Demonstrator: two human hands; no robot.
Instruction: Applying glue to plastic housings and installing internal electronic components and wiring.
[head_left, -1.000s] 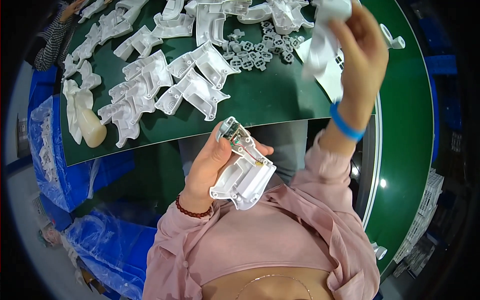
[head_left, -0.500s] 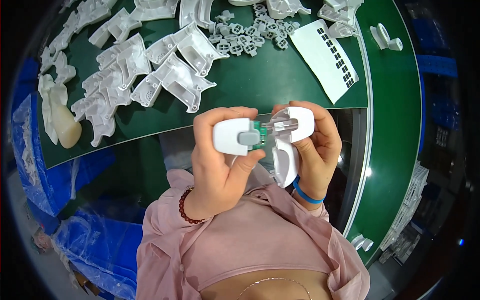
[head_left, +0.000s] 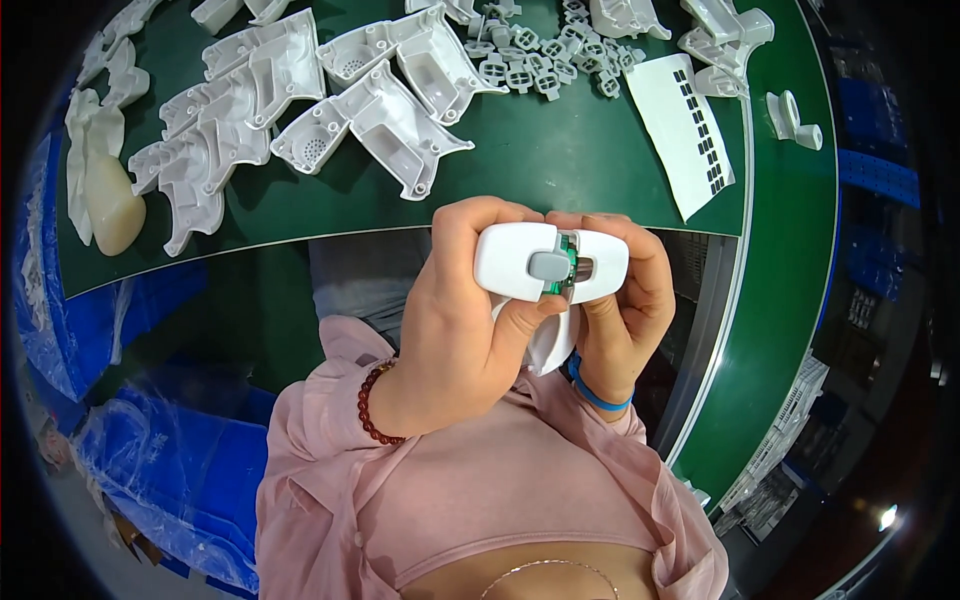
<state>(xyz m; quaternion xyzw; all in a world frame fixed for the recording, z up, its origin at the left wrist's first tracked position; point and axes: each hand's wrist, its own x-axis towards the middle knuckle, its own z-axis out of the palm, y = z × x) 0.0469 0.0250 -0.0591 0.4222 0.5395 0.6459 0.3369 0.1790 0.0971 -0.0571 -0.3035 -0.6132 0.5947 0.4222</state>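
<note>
Clock hours here count from the white casing (head_left: 525, 287) between my hands. Near ten o'clock, at the left end of the green table (head_left: 550, 170), a cream block (head_left: 117, 208) lies against a pale piece whose kind I can't tell. Down at eight, off the table, is a blue bin (head_left: 175, 470) with clear film over it. Back up at ten, white shells (head_left: 215, 140) lie overlapped in a slanting row, hollow sides up; at half past ten come two more shells with perforated patches (head_left: 316, 152).

My left hand (head_left: 440, 310), a beaded bracelet (head_left: 376, 405) at its wrist, curls round the casing's left half (head_left: 505, 262), thumb underneath at its inner end. That half carries a grey button (head_left: 549, 266). At twelve o'clock, grey clips (head_left: 535, 65) lie in a loose heap.

A green board (head_left: 568, 262) shows in the narrow gap between the halves. My right hand (head_left: 640, 300), with a blue band (head_left: 597, 390) at its wrist, is closed round the right half (head_left: 605, 265), its thumb below.

Between one and two is a white sheet (head_left: 675, 140) with a row of black labels; at one, more shells (head_left: 715, 50); at two, a small white part (head_left: 787, 115).
</note>
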